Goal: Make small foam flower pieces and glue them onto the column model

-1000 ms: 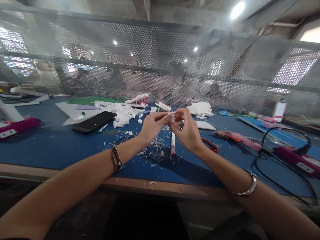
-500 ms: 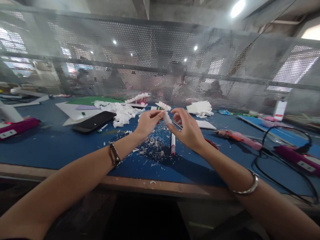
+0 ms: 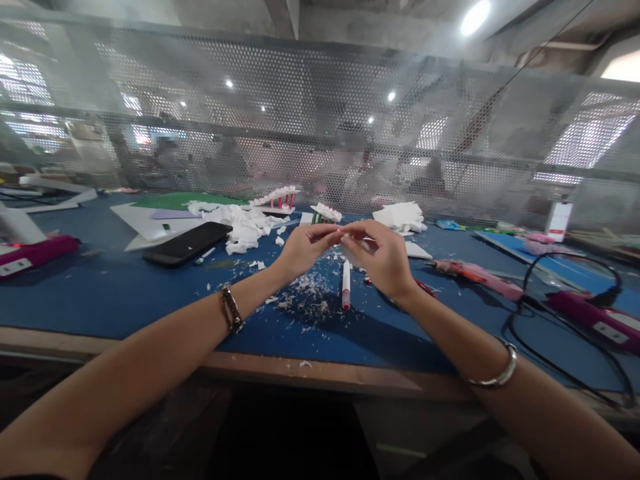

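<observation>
The L hand (image 3: 305, 249) has thumb and finger pressed close at the tips, and it prob. pinches a white bit (image 3: 340, 231), of which almost all is hidden. The R hand (image 3: 384, 259) has fingertips at the same spot, w/ the palm half open; if it pinches the bit too, I cannot tell. The bit is at mid-scene, b/w the hands, above the blue table (image 3: 125, 293) and the shavings (image 3: 310, 301).

The step looks like fine fingertip work. To do it well, I think L should grip softly and steadily, while R makes only small moves; the bit seems light and may tear or crush under a hard press. Best to stay above the shavings, so any crumbs drop in 1 place, and to keep wrists relaxed.

Now the count, approx. where covered. Hands 2, bit 1 as far as visible. Pen (image 3: 346, 287) 1, near, just below the fingers. Red tool (image 3: 425, 288) 1, partly behind R hand. Pink tool (image 3: 480, 280) 1, on the right. Phone (image 3: 188, 245) 1, on the left. Power strips 2: left strip (image 3: 47, 254) and right strip (image 3: 585, 317). Racks 2, far: red rack (image 3: 280, 194) and green rack (image 3: 327, 213). White heaps 2: left heap (image 3: 244, 230) and, far right of the hands, right heap (image 3: 400, 217). Shavings: too many to count.
</observation>
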Available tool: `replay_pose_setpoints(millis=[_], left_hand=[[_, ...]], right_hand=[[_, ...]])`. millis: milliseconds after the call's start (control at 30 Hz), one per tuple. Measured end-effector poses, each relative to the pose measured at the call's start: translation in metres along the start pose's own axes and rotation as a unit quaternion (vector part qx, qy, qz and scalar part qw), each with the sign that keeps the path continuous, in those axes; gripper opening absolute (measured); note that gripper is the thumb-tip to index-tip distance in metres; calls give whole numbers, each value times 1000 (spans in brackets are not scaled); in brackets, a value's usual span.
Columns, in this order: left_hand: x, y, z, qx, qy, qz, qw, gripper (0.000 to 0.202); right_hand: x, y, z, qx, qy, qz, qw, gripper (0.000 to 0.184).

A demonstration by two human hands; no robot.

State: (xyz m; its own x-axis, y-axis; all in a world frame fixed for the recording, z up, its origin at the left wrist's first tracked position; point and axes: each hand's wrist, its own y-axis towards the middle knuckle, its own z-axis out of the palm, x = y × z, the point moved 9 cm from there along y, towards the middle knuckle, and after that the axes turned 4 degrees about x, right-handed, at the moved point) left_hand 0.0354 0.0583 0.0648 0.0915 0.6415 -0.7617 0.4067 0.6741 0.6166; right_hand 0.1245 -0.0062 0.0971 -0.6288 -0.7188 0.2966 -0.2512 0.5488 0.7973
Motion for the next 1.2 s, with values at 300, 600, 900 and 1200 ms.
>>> replay_pose_setpoints(millis=[300, 600, 900, 1200], left_hand=[[2, -2, -11, -66, -29, -5, 997, 9], [6, 1, -14, -76, -6, -12, 997, 8], [-2, 0, -13, -66, 47, 2, 997, 9], [-1, 0, 3, 22, -19, -1, 1000, 13]], right_hand=[[-18, 0, 3, -1, -3, 74, 997, 24], [-17, 1, 6, 32, -10, 69, 997, 17], [-11, 0, 8, 38, -5, 53, 998, 8], [-18, 1, 11, 20, 152, 76, 985, 11]])
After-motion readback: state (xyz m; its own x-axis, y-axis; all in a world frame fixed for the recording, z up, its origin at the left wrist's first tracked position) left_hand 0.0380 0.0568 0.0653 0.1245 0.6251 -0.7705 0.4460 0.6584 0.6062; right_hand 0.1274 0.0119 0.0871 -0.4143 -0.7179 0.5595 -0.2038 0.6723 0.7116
